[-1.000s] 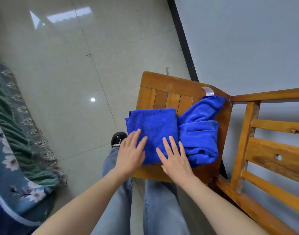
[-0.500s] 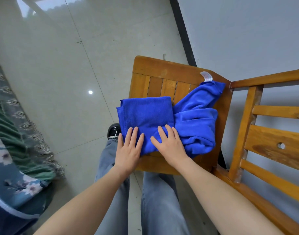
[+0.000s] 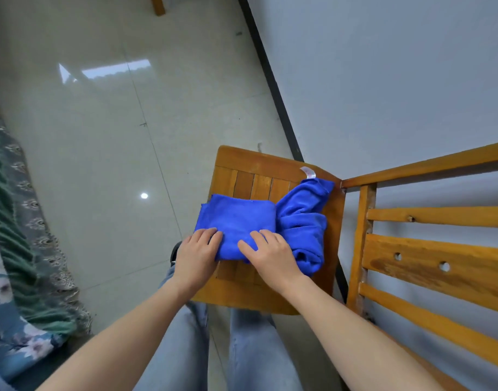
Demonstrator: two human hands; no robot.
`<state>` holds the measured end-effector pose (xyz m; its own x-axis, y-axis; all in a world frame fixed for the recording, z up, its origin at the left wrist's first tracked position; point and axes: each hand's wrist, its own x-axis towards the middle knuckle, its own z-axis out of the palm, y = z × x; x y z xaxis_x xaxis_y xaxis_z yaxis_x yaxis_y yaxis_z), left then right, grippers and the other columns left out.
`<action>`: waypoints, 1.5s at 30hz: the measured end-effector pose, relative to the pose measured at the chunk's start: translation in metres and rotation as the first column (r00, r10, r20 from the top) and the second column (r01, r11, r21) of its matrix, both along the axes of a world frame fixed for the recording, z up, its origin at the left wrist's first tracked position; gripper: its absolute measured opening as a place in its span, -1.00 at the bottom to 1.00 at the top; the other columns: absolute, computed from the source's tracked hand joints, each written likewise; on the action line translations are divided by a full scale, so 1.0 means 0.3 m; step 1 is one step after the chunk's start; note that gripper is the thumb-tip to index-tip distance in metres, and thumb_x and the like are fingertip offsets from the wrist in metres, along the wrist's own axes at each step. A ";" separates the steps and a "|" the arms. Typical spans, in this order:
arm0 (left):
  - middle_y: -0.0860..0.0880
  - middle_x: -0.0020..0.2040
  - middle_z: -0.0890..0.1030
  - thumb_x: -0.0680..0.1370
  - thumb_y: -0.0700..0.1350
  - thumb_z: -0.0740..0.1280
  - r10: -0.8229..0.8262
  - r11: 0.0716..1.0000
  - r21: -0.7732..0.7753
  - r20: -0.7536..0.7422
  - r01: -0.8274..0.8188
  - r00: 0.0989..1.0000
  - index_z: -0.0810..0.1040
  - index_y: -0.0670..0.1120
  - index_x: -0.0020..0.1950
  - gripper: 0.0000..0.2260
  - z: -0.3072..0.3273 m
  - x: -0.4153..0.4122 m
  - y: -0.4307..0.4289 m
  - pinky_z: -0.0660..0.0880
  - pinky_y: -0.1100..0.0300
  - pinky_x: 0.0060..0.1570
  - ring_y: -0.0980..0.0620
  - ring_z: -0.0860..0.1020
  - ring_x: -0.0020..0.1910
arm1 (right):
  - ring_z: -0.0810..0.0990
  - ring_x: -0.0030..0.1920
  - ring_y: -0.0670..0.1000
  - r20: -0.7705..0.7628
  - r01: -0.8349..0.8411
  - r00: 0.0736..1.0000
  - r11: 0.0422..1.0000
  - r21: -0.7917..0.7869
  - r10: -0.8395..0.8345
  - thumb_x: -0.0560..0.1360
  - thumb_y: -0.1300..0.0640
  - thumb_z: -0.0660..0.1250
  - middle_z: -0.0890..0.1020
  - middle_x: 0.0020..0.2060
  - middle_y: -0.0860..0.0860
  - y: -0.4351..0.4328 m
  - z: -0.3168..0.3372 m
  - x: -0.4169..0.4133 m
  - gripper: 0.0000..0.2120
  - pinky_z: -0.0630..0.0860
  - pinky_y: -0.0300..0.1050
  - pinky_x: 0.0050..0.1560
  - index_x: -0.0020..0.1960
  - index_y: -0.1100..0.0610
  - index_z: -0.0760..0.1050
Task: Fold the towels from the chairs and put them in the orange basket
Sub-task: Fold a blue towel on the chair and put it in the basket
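A folded blue towel lies on the wooden chair seat. My left hand grips its near left corner with bent fingers, the thumb hidden. My right hand holds the near right part, fingers curled into the cloth and thumb lying on top. A second blue towel, crumpled and with a white label, lies against the folded one on the right side of the seat. No orange basket is in view.
The chair's slatted wooden back stands to the right, against a grey wall. A patterned blue-green cover hangs at the left. Shiny floor tiles stretch ahead. My legs in jeans are below the seat.
Both hands slid back over the folded towel to its near edge, and the straight fingers curled onto it. The crumpled towel has not moved.
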<state>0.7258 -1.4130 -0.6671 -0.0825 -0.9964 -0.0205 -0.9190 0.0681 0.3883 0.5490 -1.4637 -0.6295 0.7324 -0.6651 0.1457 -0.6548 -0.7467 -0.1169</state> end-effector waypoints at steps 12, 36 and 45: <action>-0.02 -0.25 0.63 0.31 -0.16 0.16 -0.129 0.952 -0.260 0.127 0.158 0.983 0.35 -0.07 -0.07 -0.80 0.493 0.057 -0.276 0.46 0.21 -0.39 -0.06 0.59 -0.33 | 0.50 -0.44 0.04 -0.088 -0.074 0.994 0.976 -0.206 0.057 0.12 0.35 0.46 0.55 -0.37 0.06 -0.239 0.523 -0.009 -0.48 0.42 -0.20 -0.48 -0.04 0.08 0.33; -0.06 -0.22 0.65 0.14 -0.18 0.58 -0.229 0.441 -0.731 0.469 0.521 0.853 0.61 -0.15 -0.10 -0.63 1.525 0.035 -0.566 0.54 0.16 -0.40 -0.06 0.60 -0.35 | 0.51 -0.45 0.05 -0.004 0.021 0.999 0.649 -0.760 -0.038 0.11 0.38 0.46 0.61 -0.30 0.09 -0.318 1.501 -0.177 -0.44 0.39 -0.25 -0.52 0.02 0.11 0.34; -0.05 -0.25 0.66 0.20 -0.16 0.54 -0.018 0.442 -0.813 0.415 0.379 0.910 0.38 -0.09 -0.03 -0.54 1.588 0.010 -0.274 0.51 0.23 -0.42 -0.02 0.60 -0.38 | 0.54 -0.45 0.06 0.005 -0.133 0.973 0.577 -0.806 0.230 0.14 0.31 0.52 0.62 -0.31 0.11 -0.230 1.585 -0.170 -0.44 0.46 -0.22 -0.51 0.03 0.11 0.33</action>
